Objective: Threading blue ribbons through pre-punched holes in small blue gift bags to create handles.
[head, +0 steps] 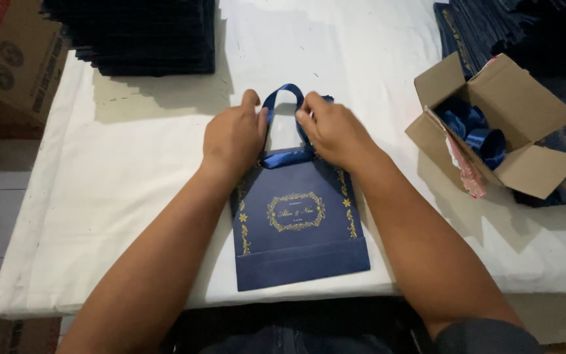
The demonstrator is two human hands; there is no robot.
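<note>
A flat navy paper gift bag (299, 229) with gold ornament lies on the white-covered table (132, 196), bottom fold toward me. A blue satin ribbon (283, 98) loops up from its top edge as a handle. My left hand (234, 134) pinches the left side of the ribbon loop at the bag's top. On the other side, my right hand (332, 128) grips the right part of the ribbon, fingers curled over the bag's upper edge. A second ribbon band (286, 157) crosses the bag just below both hands.
A stack of flat navy bags (139, 33) sits at the far left of the table. An open cardboard box (499, 124) with blue ribbon rolls stands at the right, more navy bags (525, 26) behind it. Another cardboard box (8, 59) is off the left edge.
</note>
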